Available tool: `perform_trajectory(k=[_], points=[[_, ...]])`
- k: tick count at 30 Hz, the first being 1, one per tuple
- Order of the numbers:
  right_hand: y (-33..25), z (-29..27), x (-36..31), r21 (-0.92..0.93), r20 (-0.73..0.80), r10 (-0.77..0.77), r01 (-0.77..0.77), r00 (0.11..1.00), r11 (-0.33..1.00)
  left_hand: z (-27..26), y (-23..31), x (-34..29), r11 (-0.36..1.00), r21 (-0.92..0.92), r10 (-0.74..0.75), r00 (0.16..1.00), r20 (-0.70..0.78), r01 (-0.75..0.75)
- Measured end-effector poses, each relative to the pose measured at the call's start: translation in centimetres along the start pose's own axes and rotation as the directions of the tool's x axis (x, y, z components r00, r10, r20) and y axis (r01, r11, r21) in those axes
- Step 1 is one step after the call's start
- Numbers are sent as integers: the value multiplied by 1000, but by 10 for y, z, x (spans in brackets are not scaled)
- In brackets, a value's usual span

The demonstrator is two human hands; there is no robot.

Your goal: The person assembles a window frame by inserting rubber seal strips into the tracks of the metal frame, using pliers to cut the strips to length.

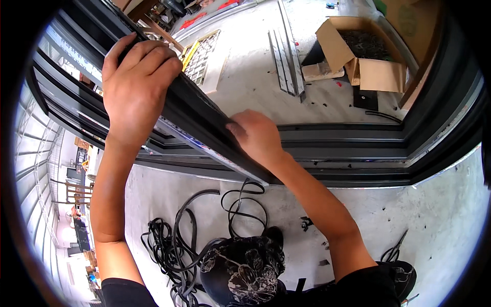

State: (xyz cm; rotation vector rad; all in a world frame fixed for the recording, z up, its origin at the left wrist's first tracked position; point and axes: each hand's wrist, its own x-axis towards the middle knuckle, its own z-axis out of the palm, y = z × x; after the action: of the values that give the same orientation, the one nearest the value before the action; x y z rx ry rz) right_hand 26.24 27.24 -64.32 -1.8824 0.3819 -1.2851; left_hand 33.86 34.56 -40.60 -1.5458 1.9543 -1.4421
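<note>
The dark bar (199,110) under my hands slants from the far left to the near middle, its near end at the near side of a dark, grooved frame (342,151). My left hand (135,87) lies over its far stretch, fingers bent across it, the index a little apart from the rest; my thumb there is hidden, so I can't tell whether I'm pinching. Nearer and to the right, my right hand (258,133) rests on the same bar, thumb tip against it; the other fingers are mostly out of sight, and I can't tell whether they press or pinch. Near me, left of my patterned clothing (245,271), black strips (163,245) lie looped and tangled on the grey floor (358,215). Beyond the frame, long metal strips (286,77) lie left of an opened cardboard box (381,74), and farther left is a lattice panel (202,56).
</note>
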Motion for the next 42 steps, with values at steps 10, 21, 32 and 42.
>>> perform_trajectory(k=[10, 21, 32, 42], points=[[15, 20, -24, 102, -76, 53, -45, 996, 994, 38, 80, -26, 955, -275, 225, 882, 413, -115], [6, 15, -22, 21, -50, 149, -148, 988, 989, 49, 87, -25, 948, -301, 250, 837, 488, -108], [66, 9, -88, -333, 338, 404, -294, 850, 896, 61, 101, -29, 943, -279, 306, 809, 502, -183], [76, 12, -135, -272, 392, 452, -368, 801, 889, 92, 155, -63, 894, -381, 422, 725, 544, -235]])
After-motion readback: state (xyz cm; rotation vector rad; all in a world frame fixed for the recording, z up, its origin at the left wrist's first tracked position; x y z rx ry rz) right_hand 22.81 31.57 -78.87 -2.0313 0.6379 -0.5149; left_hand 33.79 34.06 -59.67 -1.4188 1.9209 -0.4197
